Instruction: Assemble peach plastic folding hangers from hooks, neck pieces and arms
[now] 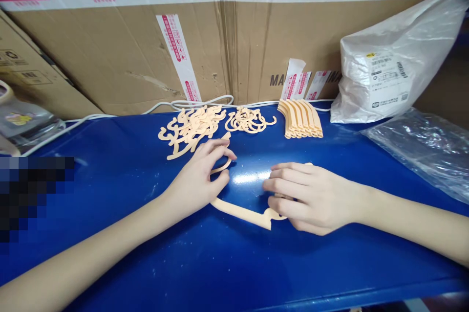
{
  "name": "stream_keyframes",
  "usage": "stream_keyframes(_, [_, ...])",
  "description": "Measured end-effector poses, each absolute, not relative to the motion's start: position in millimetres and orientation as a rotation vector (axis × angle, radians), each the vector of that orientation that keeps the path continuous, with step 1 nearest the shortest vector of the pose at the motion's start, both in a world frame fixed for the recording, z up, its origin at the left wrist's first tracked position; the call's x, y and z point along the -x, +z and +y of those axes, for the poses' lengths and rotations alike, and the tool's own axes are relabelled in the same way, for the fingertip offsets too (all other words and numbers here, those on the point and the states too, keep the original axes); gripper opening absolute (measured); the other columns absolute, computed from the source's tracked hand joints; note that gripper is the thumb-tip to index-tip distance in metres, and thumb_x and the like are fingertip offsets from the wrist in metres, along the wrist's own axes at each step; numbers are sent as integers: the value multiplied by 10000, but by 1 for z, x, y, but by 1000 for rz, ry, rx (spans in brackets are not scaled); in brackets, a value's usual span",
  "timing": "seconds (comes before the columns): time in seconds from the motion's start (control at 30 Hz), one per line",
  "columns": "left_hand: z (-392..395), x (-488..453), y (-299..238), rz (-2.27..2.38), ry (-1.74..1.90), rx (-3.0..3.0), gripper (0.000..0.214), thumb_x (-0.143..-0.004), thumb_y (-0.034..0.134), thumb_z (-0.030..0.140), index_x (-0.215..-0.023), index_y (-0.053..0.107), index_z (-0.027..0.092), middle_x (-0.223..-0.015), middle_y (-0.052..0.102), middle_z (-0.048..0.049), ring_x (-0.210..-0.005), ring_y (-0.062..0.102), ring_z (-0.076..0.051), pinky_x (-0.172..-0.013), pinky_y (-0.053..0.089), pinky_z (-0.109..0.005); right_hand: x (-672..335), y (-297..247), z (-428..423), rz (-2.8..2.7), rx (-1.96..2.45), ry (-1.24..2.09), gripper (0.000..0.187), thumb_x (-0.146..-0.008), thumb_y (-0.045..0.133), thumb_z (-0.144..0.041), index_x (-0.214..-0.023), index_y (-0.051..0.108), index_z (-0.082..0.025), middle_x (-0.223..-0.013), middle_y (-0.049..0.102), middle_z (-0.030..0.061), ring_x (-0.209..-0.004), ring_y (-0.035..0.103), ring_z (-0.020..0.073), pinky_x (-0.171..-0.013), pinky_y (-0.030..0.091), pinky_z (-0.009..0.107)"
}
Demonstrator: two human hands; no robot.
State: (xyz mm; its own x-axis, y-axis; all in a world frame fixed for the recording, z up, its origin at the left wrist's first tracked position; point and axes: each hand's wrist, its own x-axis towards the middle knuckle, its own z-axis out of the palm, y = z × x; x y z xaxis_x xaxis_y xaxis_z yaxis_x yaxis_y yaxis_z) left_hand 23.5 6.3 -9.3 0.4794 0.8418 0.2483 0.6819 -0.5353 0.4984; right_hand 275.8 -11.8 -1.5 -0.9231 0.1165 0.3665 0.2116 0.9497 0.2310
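On the table [220,273], left hand [196,175], half-curled, is holding a hook [222,167]; right hand [317,197], hold unclear, is seemingly aligning a strip [242,212], needing steadiness next.

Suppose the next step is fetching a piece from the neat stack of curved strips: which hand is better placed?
Probably the right hand: it is nearer, directly in front of the stack of curved strips. The left hand is farther left, in front of the jumbled pile of pieces.
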Motion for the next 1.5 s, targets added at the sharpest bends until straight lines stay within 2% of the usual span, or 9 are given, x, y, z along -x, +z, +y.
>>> stream_keyframes(0.07, [8,-23,-11,1279,696,-2392,245,-798,465,140,-1009,562,218,-1303,477,-68,-1303,403,-227,-1099,324,-472,-275,-3,-11,-2724,248,-424,177,-907,430,-172,-974,594,-163,-1184,620,107,-1119,538,211,-962,435,400])
stream_keyframes(0.13, [9,-22,-11,1272,718,-2389,254,-791,480,126,-1018,554,215,-1284,492,-67,-1290,420,-223,-1091,339,-463,-274,-5,-9,-2699,284,-488,169,-910,468,-146,-1012,602,-169,-1238,604,104,-1185,511,210,-1011,410,413])
stream_keyframes(0.43, [7,-24,-7,1288,836,-2361,282,-825,532,167,-1102,513,218,-1147,603,-36,-1133,562,-209,-997,442,-394,-271,-4,-13,-2748,546,-357,327,-953,431,-233,-1259,528,-170,-1027,640,102,-852,562,190,-711,426,339])
stream_keyframes(0.67, [2,-24,-8,1340,775,-2405,260,-875,531,229,-1132,498,241,-1182,591,-10,-1132,566,-201,-942,473,-344,-264,-2,-22,-2862,430,253,423,-864,393,-51,-1238,548,-174,-1160,588,89,-975,517,182,-821,422,313])
stream_keyframes(0.8, [-1,-25,-8,1389,761,-2461,267,-881,527,231,-1146,500,251,-1155,605,-5,-1063,603,-201,-862,506,-312,-259,-4,-30,-2824,366,335,315,-925,446,-305,-1163,569,-140,-1134,591,106,-974,528,193,-830,422,335])
stream_keyframes(0.9, [-4,-28,-6,1439,740,-2477,267,-870,538,227,-1134,510,250,-1117,622,-2,-1017,623,-203,-801,523,-299,-255,-9,-36,-2775,365,271,510,-860,499,-586,-1084,582,-135,-1081,607,110,-926,544,195,-771,420,333])
stream_keyframes(0.97, [-6,-30,-5,1452,740,-2486,272,-862,540,226,-1132,511,249,-1116,625,-3,-1023,621,-207,-785,523,-297,-253,-11,-38,-2758,332,160,541,-848,493,-619,-1055,587,-128,-1060,617,117,-902,547,200,-748,413,335])
stream_keyframes(1.17, [-7,-32,-3,1440,761,-2505,265,-856,521,218,-1118,504,255,-1147,616,6,-1052,605,-197,-818,508,-301,-253,-9,-41,-2765,247,8,313,-908,469,-346,-1109,582,-134,-1161,605,111,-913,546,208,-757,420,341])
stream_keyframes(1.5, [-8,-33,-4,1359,731,-2445,278,-775,549,169,-1037,514,256,-1115,614,26,-1073,596,-185,-832,499,-303,-262,-6,-16,-2749,446,110,343,-832,465,-114,-1162,558,-128,-1092,636,91,-1012,535,194,-855,425,355])
